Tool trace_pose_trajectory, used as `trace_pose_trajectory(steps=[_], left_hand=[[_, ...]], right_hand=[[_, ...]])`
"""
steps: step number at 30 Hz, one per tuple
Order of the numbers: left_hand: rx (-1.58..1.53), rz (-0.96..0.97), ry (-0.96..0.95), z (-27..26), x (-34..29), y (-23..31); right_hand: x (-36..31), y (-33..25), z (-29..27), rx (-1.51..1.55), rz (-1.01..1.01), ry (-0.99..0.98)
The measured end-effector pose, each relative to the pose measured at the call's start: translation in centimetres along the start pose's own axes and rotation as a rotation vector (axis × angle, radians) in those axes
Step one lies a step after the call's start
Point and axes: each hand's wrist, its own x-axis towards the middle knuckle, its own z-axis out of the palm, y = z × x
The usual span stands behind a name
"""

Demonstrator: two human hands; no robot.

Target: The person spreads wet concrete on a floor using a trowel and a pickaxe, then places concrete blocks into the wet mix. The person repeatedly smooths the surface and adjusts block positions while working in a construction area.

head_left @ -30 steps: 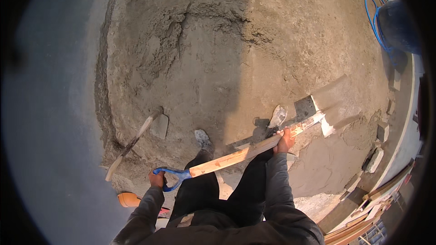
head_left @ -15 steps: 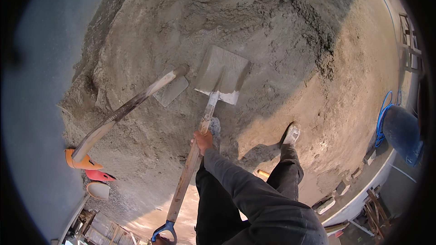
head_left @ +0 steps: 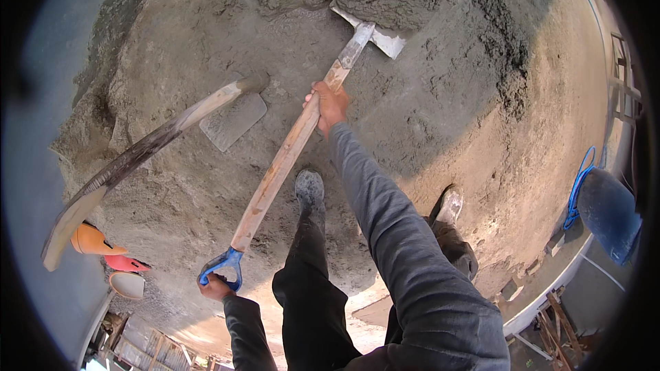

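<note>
A shovel [head_left: 271, 184] with a wooden shaft and a blue D-shaped grip slants across the middle. My left hand [head_left: 217, 288] is closed around the blue grip at its lower end. Higher up, my right hand [head_left: 331, 105] wraps the shaft a little below the metal socket. Most of the blade is sunk in the wet grey mortar [head_left: 412, 0] at the far side; only its pale rear edge shows. To the left lies a hoe with a thick wooden handle [head_left: 148, 148] and a flat, mortar-coated blade [head_left: 235, 121].
By the left wall are an orange object [head_left: 93, 239], a red one [head_left: 126, 263] and a pale round-rimmed container [head_left: 127, 285]. My boots [head_left: 310, 189] stand on the mortar-smeared ground. At right sit a dark blue drum-like container [head_left: 606, 206], a blue hose [head_left: 576, 189] and scrap wood [head_left: 564, 323].
The shovel has moved forward, its blade going from resting in view to dug into the mortar. Both hands travelled forward with it, and my left hand has come fully into view.
</note>
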Motion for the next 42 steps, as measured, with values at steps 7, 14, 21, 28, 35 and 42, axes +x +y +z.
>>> trace_pose_trajectory(steps=[7,14,21,28,35,42], left_hand=[[0.23,0.341,-0.009,-6.3,6.8,6.2],[0.482,0.676,-0.368,-4.1,4.8,24.3],[1.02,0.779,-1.189,6.2,-23.4,32.8],[2.432,0.791,-1.578,15.4,-36.8,27.1],[1.334,0.845,-1.539,9.4,-29.4,30.8],[0.607,0.222,-0.904,-7.7,-13.2,32.7]], right_hand=[[-9.6,-1.8,-6.4,0.266,0.021,0.193],[-21.1,-6.9,-22.2,0.692,-0.089,0.535],[-32.9,-10.7,-47.2,0.513,-0.244,1.269],[-39.4,-10.9,-63.4,0.086,0.227,1.7],[-42.9,-9.5,-54.9,0.493,-0.027,1.574],[-36.7,-14.3,-36.3,0.526,-0.27,0.994]])
